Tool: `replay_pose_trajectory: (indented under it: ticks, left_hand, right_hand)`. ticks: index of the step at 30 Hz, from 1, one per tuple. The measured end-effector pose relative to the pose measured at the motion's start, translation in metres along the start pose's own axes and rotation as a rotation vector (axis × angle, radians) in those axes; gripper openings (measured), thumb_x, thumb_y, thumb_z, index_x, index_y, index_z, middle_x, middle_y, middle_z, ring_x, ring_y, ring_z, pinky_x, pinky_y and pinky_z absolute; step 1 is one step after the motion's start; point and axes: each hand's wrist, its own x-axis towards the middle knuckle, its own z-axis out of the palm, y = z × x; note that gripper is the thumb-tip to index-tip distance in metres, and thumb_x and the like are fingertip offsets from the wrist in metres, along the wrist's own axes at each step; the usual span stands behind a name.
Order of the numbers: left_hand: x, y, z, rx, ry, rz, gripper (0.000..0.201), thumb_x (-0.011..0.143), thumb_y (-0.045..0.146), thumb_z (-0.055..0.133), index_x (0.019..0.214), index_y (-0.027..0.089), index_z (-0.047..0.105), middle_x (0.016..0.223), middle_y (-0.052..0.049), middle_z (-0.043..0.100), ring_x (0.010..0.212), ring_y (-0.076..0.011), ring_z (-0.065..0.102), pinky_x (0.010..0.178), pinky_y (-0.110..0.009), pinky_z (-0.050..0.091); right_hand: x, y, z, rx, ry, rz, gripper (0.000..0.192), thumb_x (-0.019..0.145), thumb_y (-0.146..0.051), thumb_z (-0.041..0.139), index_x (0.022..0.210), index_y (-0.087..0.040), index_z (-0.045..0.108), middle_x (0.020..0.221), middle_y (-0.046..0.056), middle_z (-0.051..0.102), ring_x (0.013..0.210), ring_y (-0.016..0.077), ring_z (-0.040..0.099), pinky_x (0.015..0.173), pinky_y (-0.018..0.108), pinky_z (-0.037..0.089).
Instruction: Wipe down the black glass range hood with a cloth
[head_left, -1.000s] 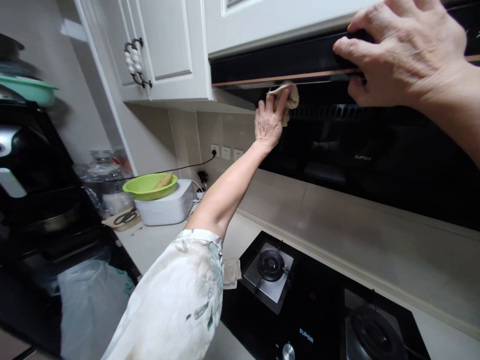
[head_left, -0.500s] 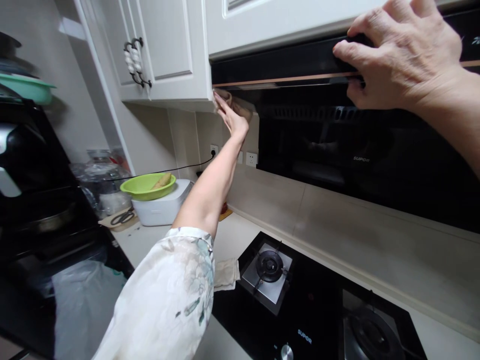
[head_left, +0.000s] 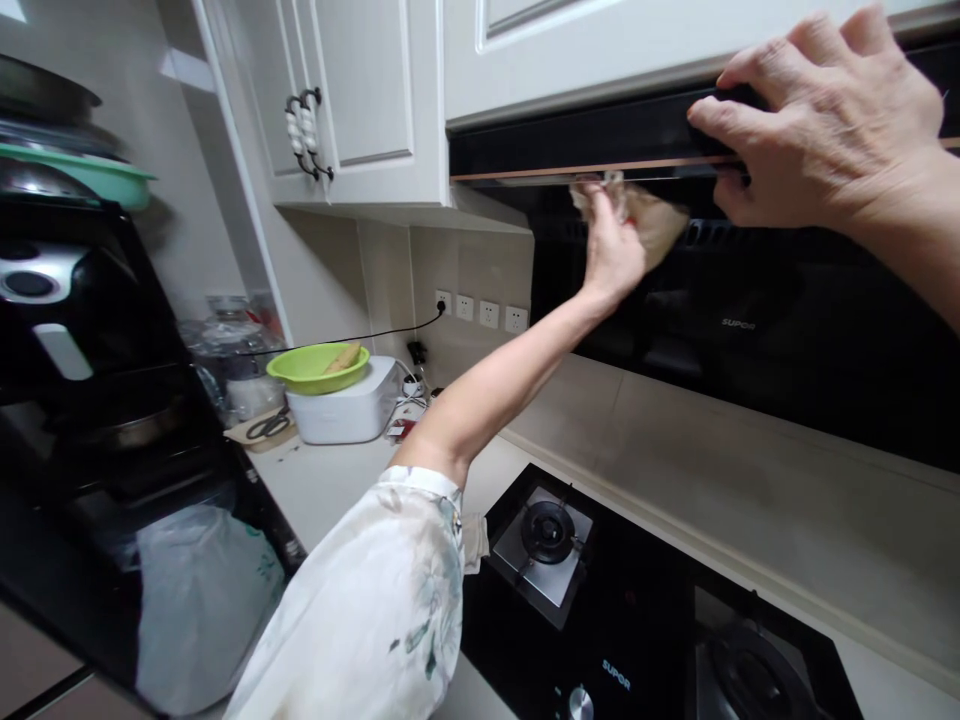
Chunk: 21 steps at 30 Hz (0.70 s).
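Observation:
My left hand point(head_left: 613, 245) is closed on a beige-brown cloth point(head_left: 654, 225), its arm stretched up across the view. Bunched in the fingers, the cloth meets the underside of the range hood's front strip, just below the copper-coloured line, and its loose end hangs to the right. My right hand point(head_left: 832, 125) grips the front of the black range hood point(head_left: 570, 135), fingers spread over the strip and thumb lower down near its edge. Its fingertips are partly lost against the dark panel.
Below lies a black gas hob point(head_left: 577, 620) with two burners, a folded cloth point(head_left: 475, 542) at its left edge. A green bowl point(head_left: 307, 368) sits on a white box point(head_left: 341, 410). White cabinets point(head_left: 367, 90) hang above. Scissors point(head_left: 268, 424) and a dark rack point(head_left: 97, 400) are at left.
My left hand with the cloth has moved right along the hood's lower edge, from its left end under the cabinet corner. My right hand keeps its place on the hood; the view has shifted slightly.

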Motion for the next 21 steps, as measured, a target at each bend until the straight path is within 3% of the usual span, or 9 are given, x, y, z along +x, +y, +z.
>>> replay_pose_trajectory:
  ticks: [3,5,8,10,13,15,18,21]
  left_hand:
    - [-0.028,0.005,0.024,0.005,-0.149,0.007,0.079,0.115,0.034,0.059,0.188,0.034,0.03,0.195,-0.001,0.033,0.187,-0.027,0.012,0.153,-0.051,0.019]
    - [-0.037,0.007,0.023,-0.005,-0.21,-0.003,0.07,0.114,0.032,0.059,0.182,0.031,0.042,0.188,-0.002,0.047,0.184,-0.0275,0.024,0.152,-0.052,0.027]
    - [-0.038,0.009,0.001,-0.058,-0.207,-0.087,0.043,0.111,0.023,0.064,0.153,0.028,0.072,0.163,-0.004,0.073,0.17,-0.0307,0.051,0.144,-0.047,0.044]
    - [-0.034,0.009,-0.021,-0.12,-0.091,-0.217,0.025,0.108,0.015,0.067,0.128,0.024,0.08,0.137,-0.008,0.084,0.148,-0.0304,0.069,0.131,-0.043,0.056]
    - [-0.026,0.008,-0.053,-0.261,0.152,-0.436,0.015,0.108,0.011,0.064,0.111,0.021,0.075,0.102,-0.006,0.082,0.119,-0.025,0.079,0.107,-0.036,0.066]
    - [-0.024,0.009,-0.069,-0.367,0.241,-0.532,0.014,0.111,0.014,0.064,0.107,0.023,0.073,0.089,-0.003,0.077,0.107,-0.0223,0.079,0.094,-0.031,0.065]
    - [-0.028,0.02,-0.083,-0.463,0.24,-0.585,0.013,0.11,0.019,0.072,0.098,0.025,0.071,0.083,-0.002,0.073,0.097,-0.0205,0.077,0.087,-0.028,0.063]
    - [-0.043,0.038,-0.085,-0.474,0.161,-0.536,0.012,0.108,0.023,0.079,0.099,0.024,0.07,0.091,-0.001,0.076,0.096,-0.018,0.076,0.089,-0.026,0.062]
  right_hand:
    - [-0.001,0.004,0.001,-0.004,0.019,-0.016,0.066,0.097,-0.027,0.059,0.161,-0.011,0.067,0.178,0.018,0.053,0.162,0.0575,0.047,0.131,0.079,0.036]
    - [-0.001,0.005,0.002,0.046,0.05,-0.027,0.067,0.103,-0.042,0.051,0.161,-0.014,0.069,0.179,0.016,0.053,0.162,0.0578,0.047,0.128,0.083,0.036]
    - [-0.001,0.004,0.004,0.181,0.065,0.028,0.059,0.106,-0.055,0.06,0.156,-0.028,0.074,0.181,0.004,0.054,0.168,0.0532,0.044,0.132,0.084,0.029]
    - [0.0,0.002,0.005,0.247,0.047,0.086,0.053,0.099,-0.038,0.078,0.151,-0.031,0.076,0.182,-0.001,0.054,0.171,0.0489,0.04,0.139,0.081,0.022]
    - [0.002,0.005,0.005,0.215,0.003,0.118,0.063,0.089,-0.012,0.083,0.15,-0.029,0.077,0.181,0.001,0.054,0.172,0.0448,0.039,0.144,0.078,0.019]
    - [0.003,0.012,0.004,0.168,-0.016,0.108,0.063,0.088,-0.014,0.084,0.149,-0.028,0.076,0.18,0.004,0.055,0.171,0.0456,0.04,0.143,0.081,0.02]
    - [0.001,0.019,0.005,0.187,-0.001,0.06,0.058,0.089,-0.028,0.088,0.146,-0.027,0.077,0.176,0.009,0.058,0.166,0.05,0.041,0.139,0.087,0.017]
    - [-0.015,-0.006,0.02,0.316,0.035,0.054,0.061,0.084,-0.05,0.094,0.138,-0.025,0.082,0.166,0.014,0.065,0.16,0.0534,0.046,0.135,0.089,0.018]
